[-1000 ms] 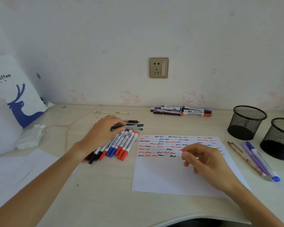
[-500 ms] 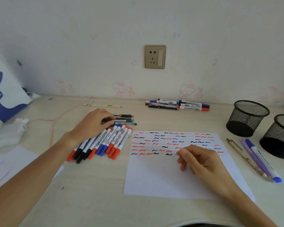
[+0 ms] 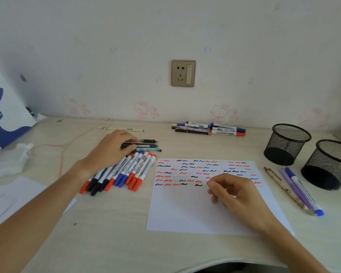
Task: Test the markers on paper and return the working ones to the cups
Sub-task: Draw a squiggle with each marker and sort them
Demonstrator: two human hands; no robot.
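A white sheet of paper [image 3: 197, 211] lies flat on the pale wood-grain bench [image 3: 110, 233], its upper part filled with rows of short red, blue and black squiggles. The right hand [image 3: 234, 192] rests on the paper near the last row of squiggles, fingers curled loosely inward with thumb close to fingertips; it seems to hold nothing, though the inside of the curl is hidden. Just left of the paper lies a fanned row of white-barrelled markers with red, blue and black caps [image 3: 122, 174], side by side and touching, caps pointing toward the near edge. The left hand [image 3: 108, 150] lies over the far ends of that row, its fingers curled around a dark slim pen [image 3: 142, 145] in a small pile of thin pens [image 3: 150, 148] just beyond the paper's top left corner. Past the paper's far edge, near the wall, sits a small cluster of markers with blue and red caps [image 3: 211, 129]. Right of the paper lie three pens together [image 3: 295, 191]: a patterned one, a purple one and a white marker with a blue cap. Beyond them stand two upright black wire-mesh cups [image 3: 287, 144], side by side and apart from each other, the nearer one [image 3: 327, 166] just beside the three pens.
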